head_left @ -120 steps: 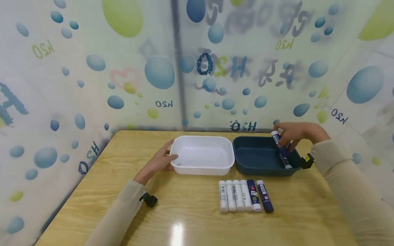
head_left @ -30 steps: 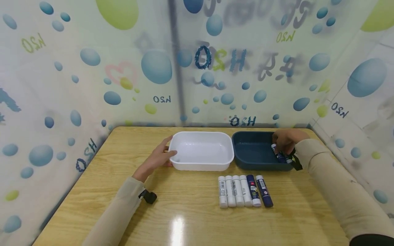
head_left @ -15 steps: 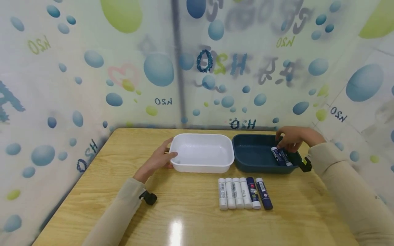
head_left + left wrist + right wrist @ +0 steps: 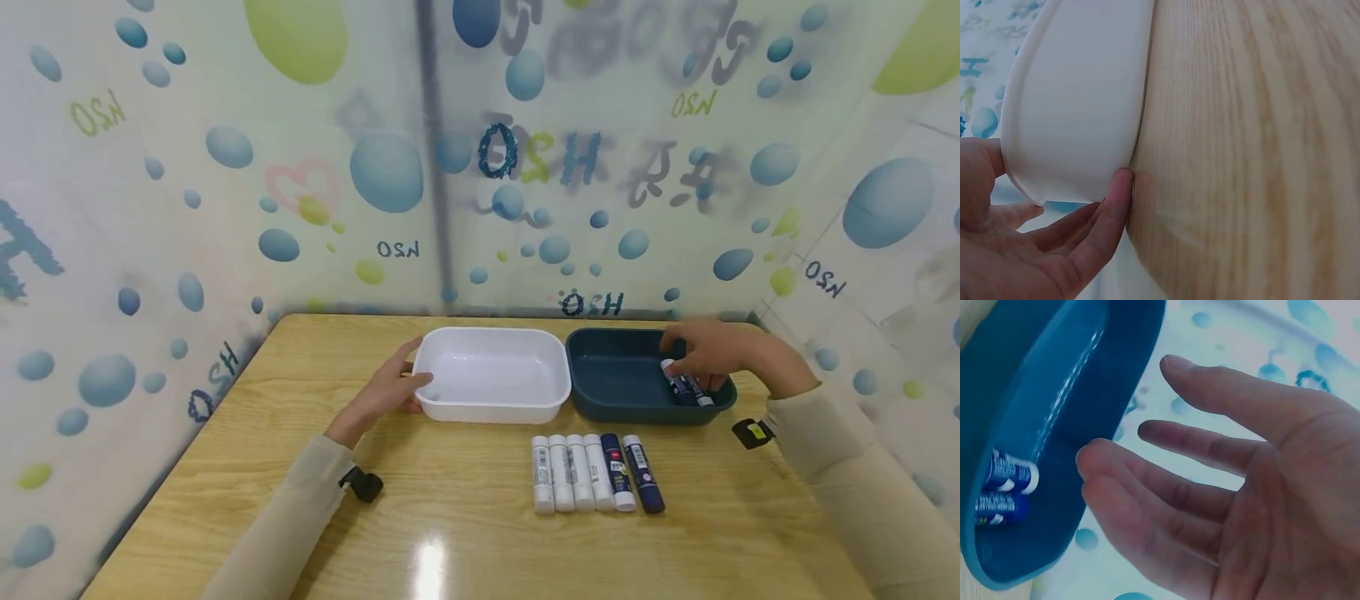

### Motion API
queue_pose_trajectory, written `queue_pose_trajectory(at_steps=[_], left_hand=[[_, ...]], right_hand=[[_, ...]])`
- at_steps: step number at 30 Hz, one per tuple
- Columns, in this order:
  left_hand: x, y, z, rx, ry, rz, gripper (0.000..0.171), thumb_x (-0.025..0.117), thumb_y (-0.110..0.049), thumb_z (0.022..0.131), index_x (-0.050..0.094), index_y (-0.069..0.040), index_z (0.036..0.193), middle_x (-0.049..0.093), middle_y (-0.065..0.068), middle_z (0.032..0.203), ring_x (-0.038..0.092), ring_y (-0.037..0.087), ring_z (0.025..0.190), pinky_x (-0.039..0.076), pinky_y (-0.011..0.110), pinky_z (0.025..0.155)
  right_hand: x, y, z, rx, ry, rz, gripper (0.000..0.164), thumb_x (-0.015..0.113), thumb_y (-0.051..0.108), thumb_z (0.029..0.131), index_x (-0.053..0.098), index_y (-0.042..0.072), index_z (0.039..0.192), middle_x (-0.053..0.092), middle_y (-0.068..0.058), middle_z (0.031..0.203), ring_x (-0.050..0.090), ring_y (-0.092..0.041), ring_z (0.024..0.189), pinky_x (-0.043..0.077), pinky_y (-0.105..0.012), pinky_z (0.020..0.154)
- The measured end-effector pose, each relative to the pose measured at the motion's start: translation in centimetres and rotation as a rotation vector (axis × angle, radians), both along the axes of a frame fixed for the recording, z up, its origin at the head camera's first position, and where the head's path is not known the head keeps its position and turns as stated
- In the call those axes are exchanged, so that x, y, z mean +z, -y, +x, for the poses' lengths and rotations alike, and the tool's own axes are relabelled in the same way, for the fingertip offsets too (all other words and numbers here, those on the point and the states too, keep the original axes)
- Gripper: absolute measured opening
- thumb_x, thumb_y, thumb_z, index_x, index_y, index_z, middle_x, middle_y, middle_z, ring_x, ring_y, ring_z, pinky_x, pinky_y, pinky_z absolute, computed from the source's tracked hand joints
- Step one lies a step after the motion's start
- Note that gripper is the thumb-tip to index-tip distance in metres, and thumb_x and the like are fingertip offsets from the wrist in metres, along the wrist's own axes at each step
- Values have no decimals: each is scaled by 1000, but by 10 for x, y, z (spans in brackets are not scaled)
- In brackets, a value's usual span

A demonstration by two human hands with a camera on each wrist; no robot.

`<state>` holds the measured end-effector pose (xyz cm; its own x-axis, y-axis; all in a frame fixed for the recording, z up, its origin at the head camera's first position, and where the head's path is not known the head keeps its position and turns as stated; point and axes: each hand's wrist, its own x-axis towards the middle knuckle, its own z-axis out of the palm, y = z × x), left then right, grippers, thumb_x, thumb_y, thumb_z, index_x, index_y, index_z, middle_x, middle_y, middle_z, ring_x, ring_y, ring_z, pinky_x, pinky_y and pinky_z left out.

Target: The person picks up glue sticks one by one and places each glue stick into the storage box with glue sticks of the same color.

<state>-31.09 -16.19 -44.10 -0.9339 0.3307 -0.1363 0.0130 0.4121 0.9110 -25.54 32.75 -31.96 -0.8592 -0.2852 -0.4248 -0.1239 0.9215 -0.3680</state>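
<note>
My left hand (image 4: 388, 385) grips the left end of a white plastic tray (image 4: 491, 412), thumb over the rim and fingers along the outer wall. In the left wrist view, the fingertips (image 4: 1121, 181) press against the tray's outside near the tabletop. Over the right end of a dark blue tray (image 4: 637, 410) hovers my right hand (image 4: 716, 350), its fingers spread and holding nothing. Two navy glue sticks with white ends (image 4: 678, 390) lie side by side in that tray, partly hidden by the hand. The right wrist view shows both glue sticks (image 4: 1010, 475) inside the tray, apart from the fingers.
In front of the trays, several white glue sticks (image 4: 562, 475) and two navy glue sticks (image 4: 618, 473) lie in a row on the wooden table (image 4: 465, 533). The two trays stand end to end. A patterned curtain (image 4: 360, 275) closes off the back.
My right hand has lowered a navy glue stick into the dark blue tray beside another, let go and drawn up and back to the right. The left hand has stayed on the white tray.
</note>
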Motion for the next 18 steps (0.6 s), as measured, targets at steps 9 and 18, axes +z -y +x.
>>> queue_pose_trajectory(at_steps=[9, 18], left_hand=[[-2, -1, -1, 10, 6, 1, 75, 60, -23, 105, 17, -22, 167, 46, 31, 149, 68, 25, 93, 64, 34, 72], [-3, 1, -1, 12, 0, -4, 74, 59, -23, 106, 17, -22, 167, 46, 30, 148, 68, 25, 94, 64, 34, 72]], right_hand=[[-7, 18, 30, 29, -22, -48, 54, 67, 32, 101, 50, 1, 142, 66, -7, 85, 64, -19, 71, 58, -31, 62], [-23, 33, 53, 78, -71, -100, 47, 71, 31, 98, 57, 4, 134, 68, -1, 83, 63, -14, 67, 54, -29, 62]])
